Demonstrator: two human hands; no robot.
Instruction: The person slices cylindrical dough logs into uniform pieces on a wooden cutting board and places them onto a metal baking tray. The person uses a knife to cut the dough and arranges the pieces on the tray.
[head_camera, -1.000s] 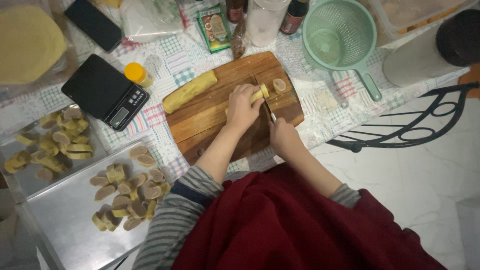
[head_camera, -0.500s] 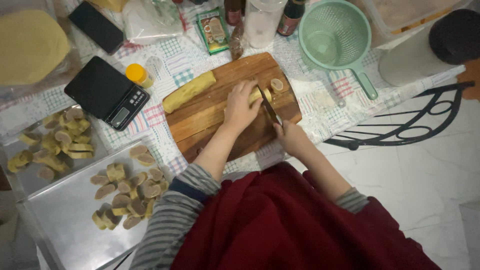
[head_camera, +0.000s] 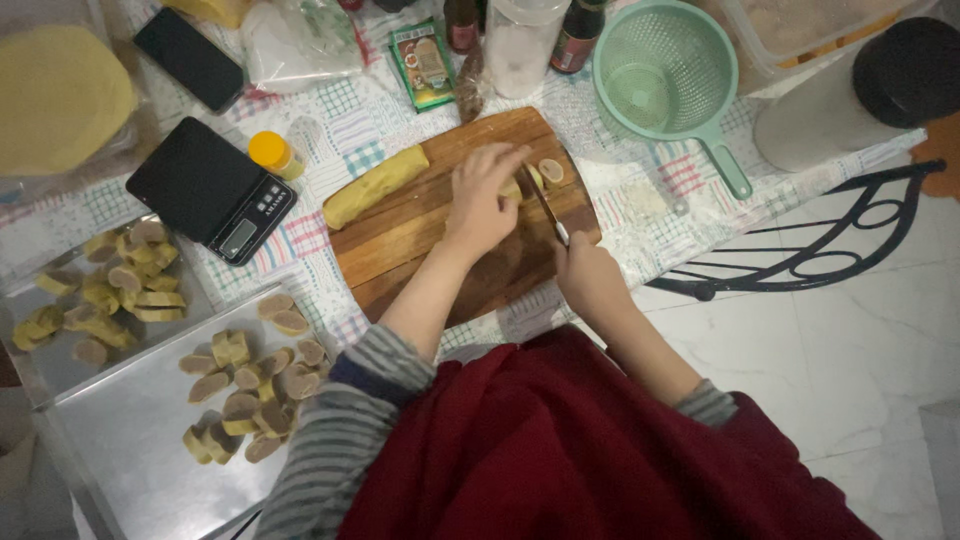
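Left hand presses the short yellow dough log onto the oval wooden cutting board; right hand grips the knife, blade crossing the log's long axis at its right end.

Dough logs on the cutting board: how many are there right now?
2. One whole dough log lies at the cutting board's left edge; a second, being sliced, sits mostly hidden under the left hand, beside the knife.
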